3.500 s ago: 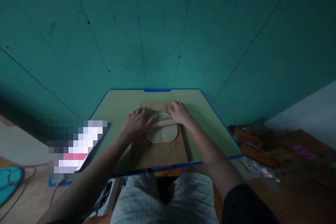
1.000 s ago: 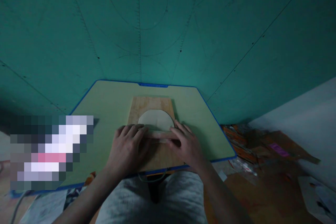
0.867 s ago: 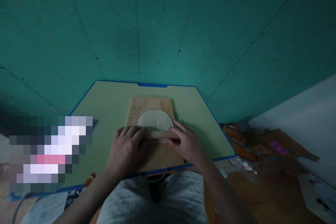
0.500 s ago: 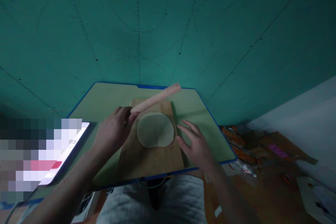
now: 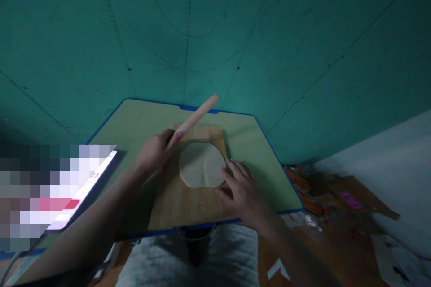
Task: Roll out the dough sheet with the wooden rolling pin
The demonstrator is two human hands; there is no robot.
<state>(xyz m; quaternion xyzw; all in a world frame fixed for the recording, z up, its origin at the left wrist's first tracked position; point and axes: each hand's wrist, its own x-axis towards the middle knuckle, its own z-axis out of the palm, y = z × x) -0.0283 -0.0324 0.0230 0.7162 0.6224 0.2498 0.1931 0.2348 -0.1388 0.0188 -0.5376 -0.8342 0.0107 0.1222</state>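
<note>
We've just lifted the rolling pin (image 5: 198, 115), left hand (image 5: 157, 149) wrapped round its end, empty right hand (image 5: 245, 190) loosely spread by 3 o'clock on the dough sheet (image 5: 198, 166), so rolling's probably paused.

Rolling pin (image 5: 198, 115) partly hidden, screen (image 5: 88, 187) partly pixelated

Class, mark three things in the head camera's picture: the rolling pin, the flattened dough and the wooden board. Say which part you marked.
Rolling pin (image 5: 197, 116): head view, middle of its visible shaft.
Flattened dough (image 5: 202, 165): head view, centre of its upper face.
Wooden board (image 5: 190, 207): head view, bare near part.
</note>
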